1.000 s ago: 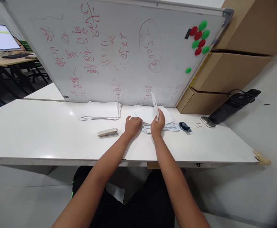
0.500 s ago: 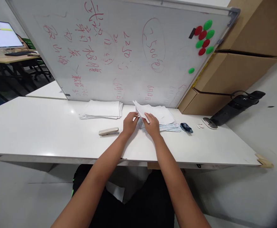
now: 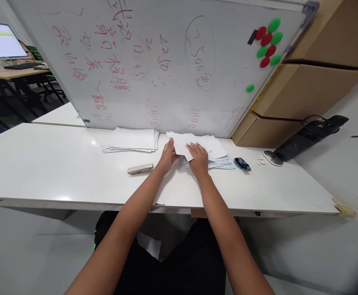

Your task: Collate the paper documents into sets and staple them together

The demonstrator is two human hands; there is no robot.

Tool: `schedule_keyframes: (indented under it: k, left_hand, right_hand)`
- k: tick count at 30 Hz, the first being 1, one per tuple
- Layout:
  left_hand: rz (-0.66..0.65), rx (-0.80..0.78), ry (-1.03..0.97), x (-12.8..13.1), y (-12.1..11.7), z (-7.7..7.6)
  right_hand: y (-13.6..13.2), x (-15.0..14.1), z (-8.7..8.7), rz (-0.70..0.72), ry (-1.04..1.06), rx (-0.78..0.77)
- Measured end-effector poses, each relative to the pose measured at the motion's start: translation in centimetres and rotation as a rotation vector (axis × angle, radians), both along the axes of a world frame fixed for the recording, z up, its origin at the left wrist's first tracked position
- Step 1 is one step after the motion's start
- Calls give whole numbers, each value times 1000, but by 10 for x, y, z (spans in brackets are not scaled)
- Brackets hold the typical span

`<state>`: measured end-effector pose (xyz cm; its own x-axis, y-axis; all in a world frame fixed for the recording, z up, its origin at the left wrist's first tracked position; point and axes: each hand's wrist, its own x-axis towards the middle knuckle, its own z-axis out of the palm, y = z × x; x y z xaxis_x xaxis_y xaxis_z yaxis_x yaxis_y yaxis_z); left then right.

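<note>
Between my hands is a white sheet of paper point(image 3: 180, 144), lifted at its near left side. My left hand point(image 3: 168, 156) pinches its left edge, the thumb on top and the fingers beneath. Spread fingers of my right hand point(image 3: 199, 157) rest on the sheet's right part, and the palm side is hidden. Under and to the right lies a stack of papers point(image 3: 217, 148), with blue-printed sheets point(image 3: 221, 164) showing along its near edge. A pale stapler point(image 3: 140, 169) lies left of my left hand. Behind it sits another stack of white papers point(image 3: 131, 139).
A whiteboard point(image 3: 173, 82) with red writing stands along the back of the white table point(image 3: 59, 172). To the right are a dark blue object point(image 3: 242, 164), a computer mouse point(image 3: 273, 158), a black bottle point(image 3: 309, 137) and stacked cardboard boxes point(image 3: 316, 90).
The sheet, raised and tilted before, now lies flatter over the stack. My left thumb has come up onto its edge, and my right fingers have spread over its top.
</note>
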<state>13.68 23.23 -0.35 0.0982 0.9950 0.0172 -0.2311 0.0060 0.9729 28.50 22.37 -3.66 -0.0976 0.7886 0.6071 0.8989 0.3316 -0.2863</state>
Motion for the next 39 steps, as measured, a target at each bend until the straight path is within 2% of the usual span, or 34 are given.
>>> schedule_keyframes:
  k: [2,5,9,15,19,22,26,29,31,35,39]
  left_hand:
    - [-123,-63,-163,-3,2,0]
    - [-66,-177,-238,-6,5,-6]
    - [75,-296,-157,-7,9,-17]
    - [160,-200,39,-10,7,-15]
    - [175,-171,46,-13,6,-10]
    - [37,-115,-16,-16,5,-5]
    - [-166,-33,-74,-21,2,3]
    - [-214,35,-85,-25,-1,7]
    - [-217,82,-59,-26,-3,10]
    - [-123,128,41,-27,-2,11]
    - [-11,191,1,-24,1,13]
  right_hand:
    - [-2,-3,3,15,-60,19]
    - [-5,-10,5,46,-123,18]
    - [-8,-16,5,60,-173,-61]
    - [-10,-3,9,51,-153,-139]
    - [-1,15,8,-127,88,-117]
    - [5,22,4,-228,313,-16]
    - [10,25,2,-238,622,180]
    - [11,27,5,-257,909,237]
    - [9,28,8,-266,1013,236]
    - [3,24,15,-189,964,268]
    - [-2,12,19,-106,701,337]
